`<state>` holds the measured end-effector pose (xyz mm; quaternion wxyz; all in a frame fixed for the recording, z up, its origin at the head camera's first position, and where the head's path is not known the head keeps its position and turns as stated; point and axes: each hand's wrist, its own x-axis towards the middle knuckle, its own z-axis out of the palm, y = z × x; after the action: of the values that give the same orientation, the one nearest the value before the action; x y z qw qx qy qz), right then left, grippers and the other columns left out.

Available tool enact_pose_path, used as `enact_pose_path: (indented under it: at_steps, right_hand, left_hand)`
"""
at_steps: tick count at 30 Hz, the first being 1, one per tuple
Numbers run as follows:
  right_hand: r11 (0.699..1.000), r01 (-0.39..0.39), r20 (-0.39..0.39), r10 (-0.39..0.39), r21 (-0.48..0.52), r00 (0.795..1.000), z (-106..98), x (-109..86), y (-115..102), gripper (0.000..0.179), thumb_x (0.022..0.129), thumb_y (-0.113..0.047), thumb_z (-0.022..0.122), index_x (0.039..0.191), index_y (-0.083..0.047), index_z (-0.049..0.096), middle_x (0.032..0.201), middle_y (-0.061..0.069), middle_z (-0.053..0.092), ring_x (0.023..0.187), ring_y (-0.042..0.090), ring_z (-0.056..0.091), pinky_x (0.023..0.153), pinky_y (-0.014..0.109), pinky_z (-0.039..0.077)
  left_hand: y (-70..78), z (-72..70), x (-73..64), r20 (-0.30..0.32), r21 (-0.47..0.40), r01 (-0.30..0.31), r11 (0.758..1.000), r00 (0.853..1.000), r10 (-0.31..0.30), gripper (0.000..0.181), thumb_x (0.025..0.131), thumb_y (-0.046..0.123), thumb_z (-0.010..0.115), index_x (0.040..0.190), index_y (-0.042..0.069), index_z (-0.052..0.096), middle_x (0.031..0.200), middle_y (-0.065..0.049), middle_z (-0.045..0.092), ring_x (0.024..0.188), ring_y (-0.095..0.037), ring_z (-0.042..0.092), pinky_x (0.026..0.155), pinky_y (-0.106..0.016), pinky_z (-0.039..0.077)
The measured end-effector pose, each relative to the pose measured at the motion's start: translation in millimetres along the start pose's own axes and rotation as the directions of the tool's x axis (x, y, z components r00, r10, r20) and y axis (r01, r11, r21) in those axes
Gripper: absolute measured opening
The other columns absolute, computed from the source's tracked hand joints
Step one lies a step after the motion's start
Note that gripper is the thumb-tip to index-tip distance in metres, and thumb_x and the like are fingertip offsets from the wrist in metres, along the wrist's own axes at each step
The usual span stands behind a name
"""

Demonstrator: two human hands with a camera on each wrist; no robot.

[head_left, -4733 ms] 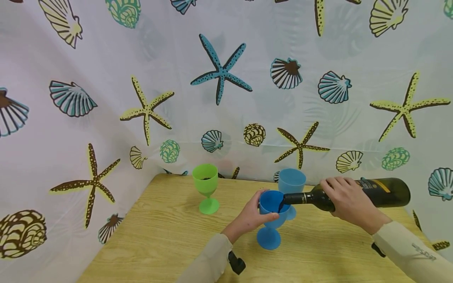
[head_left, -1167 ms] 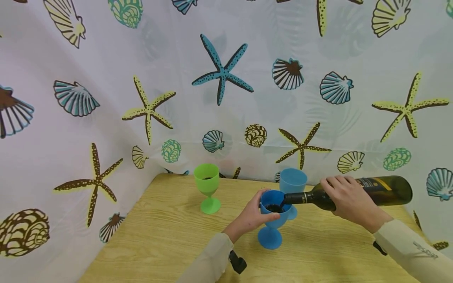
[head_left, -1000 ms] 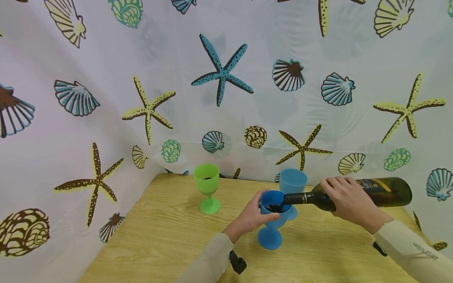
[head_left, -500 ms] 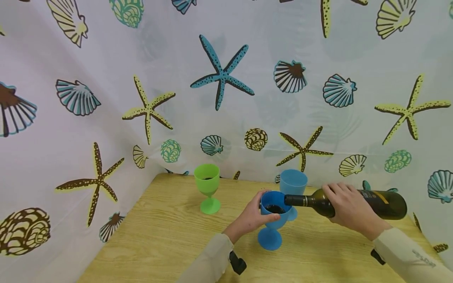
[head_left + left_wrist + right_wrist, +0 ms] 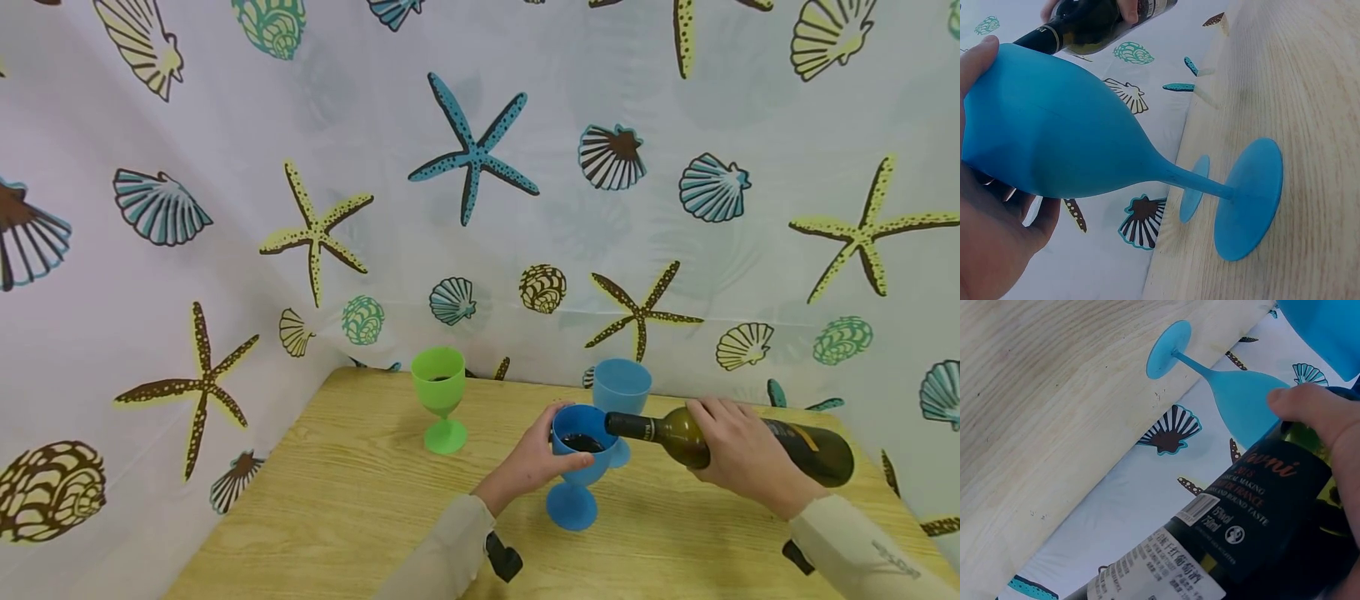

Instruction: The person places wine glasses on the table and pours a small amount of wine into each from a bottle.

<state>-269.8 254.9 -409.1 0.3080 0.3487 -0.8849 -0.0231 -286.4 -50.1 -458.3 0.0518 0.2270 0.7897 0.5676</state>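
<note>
Bottle (image 5: 684, 439) dropping at the base, right grip (image 5: 753, 458) curled round it, left grip (image 5: 528, 454) clasping the nearer blue goblet (image 5: 587, 473), tabletop (image 5: 352, 500) running leftward from there to its edge

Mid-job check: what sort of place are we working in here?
Likely a makeshift indoor recording booth, though the room beyond is hidden: a white seashell-print sheet hangs behind and to the left of a wooden table, and black wrist cameras are in view.

Gap between green goblet (image 5: 439, 397), left hand (image 5: 532, 456); bottle (image 5: 686, 437) bars right side.
</note>
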Motion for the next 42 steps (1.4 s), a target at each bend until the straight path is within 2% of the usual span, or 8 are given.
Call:
enact_pose_path:
  at_steps: [10,22,28,33,34,39,42]
  right_hand:
    - [0.996,-0.072,0.006,0.072,0.055,0.997,8,-6.5,-4,0.085,0.048,-0.034,0.093,0.113,0.003,0.052,0.1,0.019,0.058,0.088,0.036,0.059,0.069,0.051,0.05]
    - [0.992,-0.101,0.009,0.1,0.073,0.995,14,-13.8,-1,0.087,0.049,-0.032,0.093,0.115,0.007,0.052,0.101,0.02,0.059,0.088,0.036,0.06,0.072,0.051,0.051]
    - [0.983,-0.152,-0.007,0.153,0.1,0.988,16,-19.8,1,0.088,0.048,-0.03,0.093,0.116,0.009,0.051,0.1,0.022,0.058,0.085,0.037,0.06,0.07,0.051,0.05]
    - [0.952,-0.248,-0.02,0.256,0.181,0.966,18,-26.6,2,0.088,0.05,-0.028,0.093,0.117,0.01,0.049,0.101,0.023,0.058,0.082,0.036,0.06,0.068,0.049,0.051]
    - [0.942,-0.269,-0.022,0.278,0.2,0.96,18,-27.5,1,0.088,0.05,-0.027,0.093,0.117,0.009,0.049,0.101,0.023,0.058,0.082,0.035,0.06,0.067,0.049,0.052]
    - [0.89,-0.358,-0.008,0.376,0.281,0.927,16,-31.1,0,0.084,0.056,-0.024,0.091,0.119,0.009,0.046,0.102,0.023,0.056,0.084,0.037,0.059,0.067,0.051,0.051]
    - [0.86,-0.402,-0.006,0.425,0.314,0.905,16,-31.5,1,0.084,0.058,-0.022,0.09,0.121,0.009,0.044,0.104,0.024,0.055,0.086,0.038,0.058,0.068,0.053,0.05]
  left_hand:
    - [-0.9,0.3,1.0,-0.001,-0.005,-0.007,1.0,1.0,0.007,0.076,0.086,0.036,0.07,0.147,0.019,0.028,0.145,-0.006,0.036,0.131,-0.031,0.037,0.101,-0.054,0.034]
    - [-0.4,-0.2,1.9,0.004,0.005,-0.001,1.0,1.0,0.001,0.08,0.085,0.033,0.072,0.148,0.02,0.025,0.146,-0.006,0.034,0.132,-0.031,0.036,0.101,-0.053,0.035]
    - [0.5,-1.0,2.5,-0.002,-0.004,0.004,1.0,1.0,-0.004,0.079,0.086,0.034,0.071,0.148,0.015,0.026,0.144,-0.006,0.037,0.13,-0.029,0.038,0.1,-0.052,0.037]
    - [-0.9,-0.9,1.9,0.001,-0.01,0.0,1.0,1.0,0.0,0.079,0.086,0.033,0.071,0.148,0.015,0.026,0.144,-0.007,0.037,0.13,-0.03,0.038,0.1,-0.052,0.036]
    - [3.4,-1.5,-0.2,0.005,-0.013,0.001,1.0,1.0,-0.001,0.079,0.086,0.033,0.071,0.148,0.014,0.025,0.144,-0.008,0.037,0.131,-0.03,0.037,0.101,-0.052,0.036]
    - [4.1,-0.3,-1.0,0.003,-0.015,0.005,1.0,1.0,-0.005,0.078,0.086,0.033,0.071,0.148,0.016,0.026,0.144,-0.008,0.037,0.131,-0.032,0.037,0.101,-0.053,0.035]
    - [-0.1,0.5,1.5,-0.002,-0.018,0.005,1.0,1.0,-0.005,0.078,0.086,0.033,0.071,0.148,0.017,0.027,0.143,-0.007,0.038,0.13,-0.03,0.038,0.101,-0.052,0.036]
